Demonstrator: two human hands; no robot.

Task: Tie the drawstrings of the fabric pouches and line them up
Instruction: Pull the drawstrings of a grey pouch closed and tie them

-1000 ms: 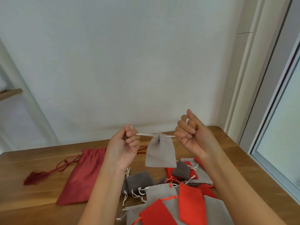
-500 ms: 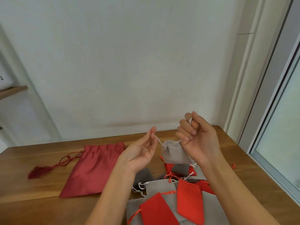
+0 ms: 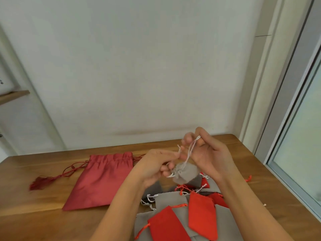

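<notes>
A: Left hand [image 3: 156,165] and right hand [image 3: 210,153], where are they?
B: Both are raised over the wooden surface [image 3: 34,220], close together.
A: What's lying on it?
B: A big dark-red pouch [image 3: 102,180] on the left, and a heap of small grey and red pouches [image 3: 170,199] nearer the person.
A: And in the hands?
B: One grey pouch [image 3: 187,173] hangs between them. Curled fingers of both hands pinch its white drawstring [image 3: 191,150].

Forearms reach fwd, hands close together – L hand [image 3: 156,165] pinches cord [image 3: 191,150]; R hand [image 3: 208,153] higher, fingers curled, pinching it too.
</notes>
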